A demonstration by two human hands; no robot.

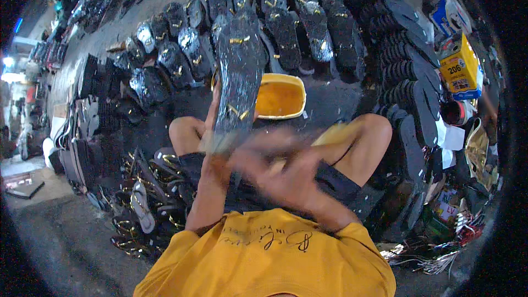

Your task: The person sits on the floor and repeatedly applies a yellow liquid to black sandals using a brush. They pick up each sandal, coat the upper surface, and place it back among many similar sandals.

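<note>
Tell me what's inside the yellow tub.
Inside the tub is something amber, seemingly liquid or paste; its depth can't be judged. The dark sole in front hides much of the tub's left part and its contents.

It's gloomy in here, the strongest light a white glow (10, 71) at nine o'clock, and silvery glare glints off the glossy soles (321, 49) at eleven and one. The right hand (272, 162) near the centre is a blurred smear, while stacked soles (404, 71) at two o'clock sink into dimness. Toward the rim, lines bow, details soften, and grainy black crowds three and nine.
</note>
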